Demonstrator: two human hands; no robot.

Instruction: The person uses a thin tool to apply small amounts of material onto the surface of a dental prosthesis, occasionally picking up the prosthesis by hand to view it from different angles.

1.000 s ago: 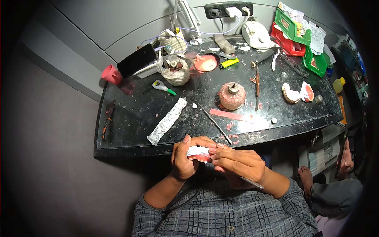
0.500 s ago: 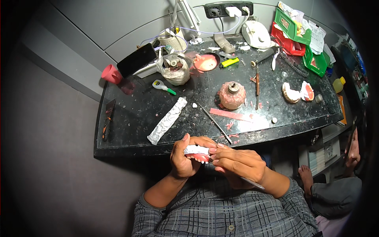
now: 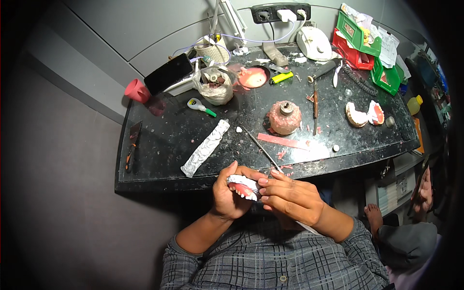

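My left hand (image 3: 224,197) is wrapped round a dental model (image 3: 245,182) with a white base, pink wax gum and a row of white teeth, held over the desk's front edge. In my right hand (image 3: 297,199) is a slim metal hand tool (image 3: 307,227); its rear end sticks out below the palm, and its tip is hidden. The right fingertips touch the side of the model. Just beyond the hands lie a thin metal wax carver (image 3: 263,151) and a pink wax strip (image 3: 282,140).
On the black desk (image 3: 159,150) stand a wax-smeared spirit lamp (image 3: 285,120), a crumpled silvery tube (image 3: 206,148), a brown-handled knife (image 3: 315,107) and a pair of dental casts (image 3: 356,116). A phone (image 3: 168,74) leans behind. Another person's hand (image 3: 424,193) shows at right.
The model has tilted in my left hand, so more of its pink gum and teeth show. My right fingers have shifted slightly, and the tool's rear end has turned a little.
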